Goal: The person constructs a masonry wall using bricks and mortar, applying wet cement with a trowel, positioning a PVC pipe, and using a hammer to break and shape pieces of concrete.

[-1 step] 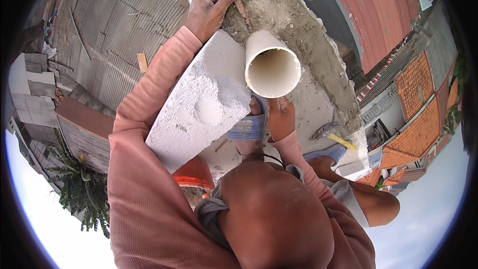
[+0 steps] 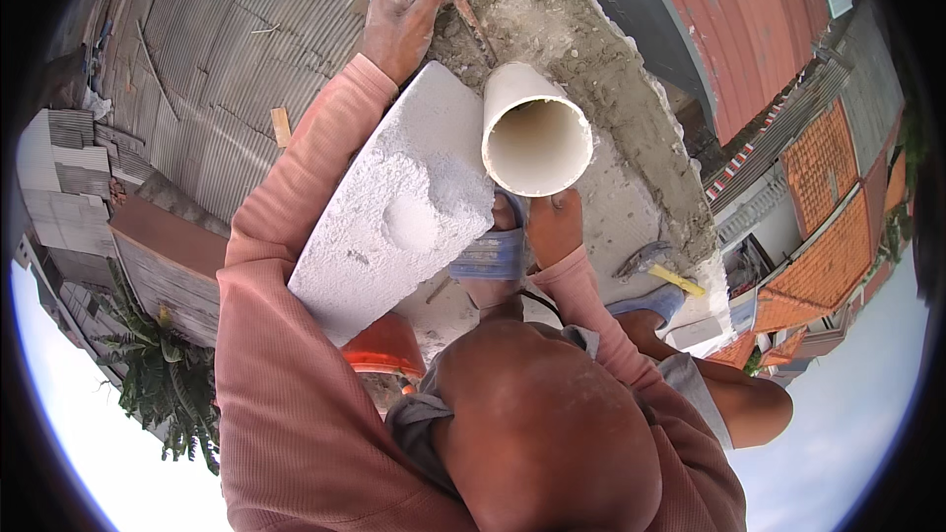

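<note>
Mortar covers the wall top [image 2: 591, 59], and across it tilts a white block [image 2: 394, 217], beside an upright white pipe [image 2: 532, 133]. The left hand [image 2: 404, 15] clasps the block's far end; the right hand [image 2: 557, 227] touches its near edge below the pipe, fingers hidden, grip unclear. A yellow-handled trowel [image 2: 655, 264] lies nearby; no labels show.
</note>
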{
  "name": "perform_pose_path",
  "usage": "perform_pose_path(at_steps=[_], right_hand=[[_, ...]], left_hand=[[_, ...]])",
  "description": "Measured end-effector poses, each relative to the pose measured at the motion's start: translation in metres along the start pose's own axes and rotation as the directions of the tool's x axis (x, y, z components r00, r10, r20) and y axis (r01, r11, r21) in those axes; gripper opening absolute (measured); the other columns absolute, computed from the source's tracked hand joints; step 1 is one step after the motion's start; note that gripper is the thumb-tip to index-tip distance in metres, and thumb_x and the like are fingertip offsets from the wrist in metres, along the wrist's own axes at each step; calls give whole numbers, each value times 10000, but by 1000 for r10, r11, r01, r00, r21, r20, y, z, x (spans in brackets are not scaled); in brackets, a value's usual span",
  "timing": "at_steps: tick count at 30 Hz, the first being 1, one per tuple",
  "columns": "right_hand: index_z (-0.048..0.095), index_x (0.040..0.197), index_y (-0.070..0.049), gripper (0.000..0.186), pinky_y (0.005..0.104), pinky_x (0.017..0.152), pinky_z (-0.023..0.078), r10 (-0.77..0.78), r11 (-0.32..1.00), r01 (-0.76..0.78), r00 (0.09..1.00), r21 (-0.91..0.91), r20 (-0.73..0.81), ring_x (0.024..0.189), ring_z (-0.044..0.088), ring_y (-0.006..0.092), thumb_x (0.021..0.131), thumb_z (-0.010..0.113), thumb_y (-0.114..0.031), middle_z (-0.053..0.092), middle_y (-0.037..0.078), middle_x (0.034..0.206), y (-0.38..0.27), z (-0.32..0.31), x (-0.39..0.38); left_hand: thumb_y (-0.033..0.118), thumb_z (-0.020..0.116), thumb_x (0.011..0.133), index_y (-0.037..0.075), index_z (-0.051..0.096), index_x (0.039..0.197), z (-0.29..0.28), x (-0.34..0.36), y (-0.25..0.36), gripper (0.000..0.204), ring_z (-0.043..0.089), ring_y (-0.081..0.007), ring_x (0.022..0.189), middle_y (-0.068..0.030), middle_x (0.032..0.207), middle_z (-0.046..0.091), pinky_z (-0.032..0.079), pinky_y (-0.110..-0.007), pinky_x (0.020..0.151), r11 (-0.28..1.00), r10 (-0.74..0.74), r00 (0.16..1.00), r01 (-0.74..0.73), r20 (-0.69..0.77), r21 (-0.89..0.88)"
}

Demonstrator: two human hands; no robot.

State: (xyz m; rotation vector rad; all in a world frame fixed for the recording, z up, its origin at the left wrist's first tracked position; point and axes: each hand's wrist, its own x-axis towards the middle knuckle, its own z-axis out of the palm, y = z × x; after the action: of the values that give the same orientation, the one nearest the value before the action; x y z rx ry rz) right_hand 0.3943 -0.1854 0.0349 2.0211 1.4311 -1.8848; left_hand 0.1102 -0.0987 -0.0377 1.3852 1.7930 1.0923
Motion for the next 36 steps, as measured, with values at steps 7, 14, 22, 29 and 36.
perform_pose_path(at_steps=[7,14,22,29,36], right_hand=[[625,863,45,257,350,595,449,-480,874,486,860,-7,-170,667,546,99,991,518,-151,634,160,687,-2,11,14],[632,869,54,250,355,592,438,-578,816,574,802,-72,-150,650,510,112,970,533,-151,624,131,666,9,8,25],[634,913,58,331,338,632,451,-369,929,369,929,-1,-38,673,486,119,1027,507,-226,625,157,691,25,-3,16],[665,963,49,340,353,696,487,-258,966,258,966,9,-31,697,571,189,1030,492,-236,652,198,756,4,4,13],[681,1071,-62,258,210,431,364,225,872,-293,952,392,210,542,505,29,1010,554,-279,629,-1,768,1,-6,-22]], left_hand=[[377,635,997,53,607,998,-9,0,0,326,539,-90,867,15,909,564,482,-267,841,912,-272,962,250,-24,-325],[367,592,1021,35,603,1063,-5,4,9,334,602,-126,926,-35,1029,637,515,-340,934,761,-271,961,184,-48,-622],[347,620,1011,27,645,998,-3,9,40,321,605,-122,857,-56,953,648,507,-287,817,629,-415,904,206,-100,-750],[344,612,1012,35,625,1005,-7,11,33,310,641,-151,1016,-83,1008,682,502,-310,963,899,-226,974,210,5,-383],[310,643,1000,29,647,1035,-5,-10,21,283,567,-117,874,-12,897,631,490,-289,817,933,-246,952,284,184,-221]])
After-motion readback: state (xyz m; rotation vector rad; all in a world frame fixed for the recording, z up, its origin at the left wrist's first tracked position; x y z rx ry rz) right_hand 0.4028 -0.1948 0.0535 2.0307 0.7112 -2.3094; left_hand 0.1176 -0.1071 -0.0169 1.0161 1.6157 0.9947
